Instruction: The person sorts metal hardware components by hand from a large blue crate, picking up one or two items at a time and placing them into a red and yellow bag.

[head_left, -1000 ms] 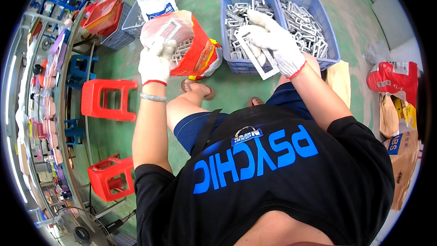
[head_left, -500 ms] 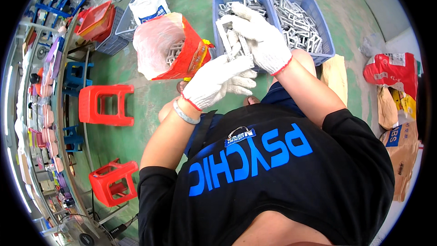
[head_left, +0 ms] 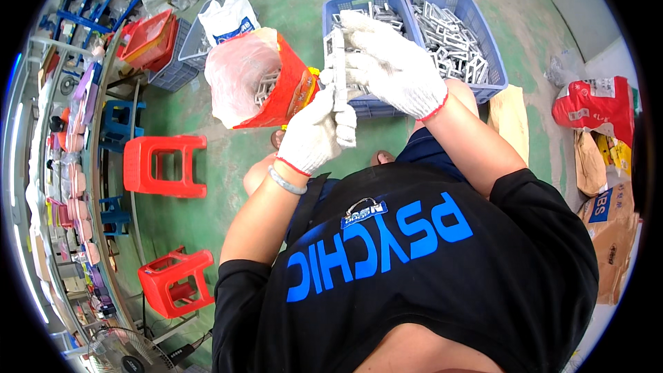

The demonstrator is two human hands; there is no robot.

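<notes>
A silvery rectangular metal frame (head_left: 338,65) is held between my two white-gloved hands, turned nearly edge-on. My left hand (head_left: 312,131) grips its lower end, thumb against the side and fingers curled round. Closed on the upper part is my right hand (head_left: 397,65), whose fingers lie along it and partly hide it. Just beyond them stands a blue plastic crate (head_left: 373,107) holding similar metal frames, with a second blue crate (head_left: 496,62) of them to its right. Left of my hands, a red sack (head_left: 297,86) with a pale lining gapes and holds several frames.
Red stools (head_left: 164,166) stand on the green floor to the left, near a long cluttered shelf (head_left: 103,186). A white bag (head_left: 231,17) sits in a crate at the back left. Tan cardboard (head_left: 509,121) lies beside my right leg; a red bag (head_left: 594,107) rests by the right wall.
The metal frame has turned from showing its open face to nearly edge-on. My left hand has drawn back to the left and changed its grip; my right hand has shifted slightly down.
</notes>
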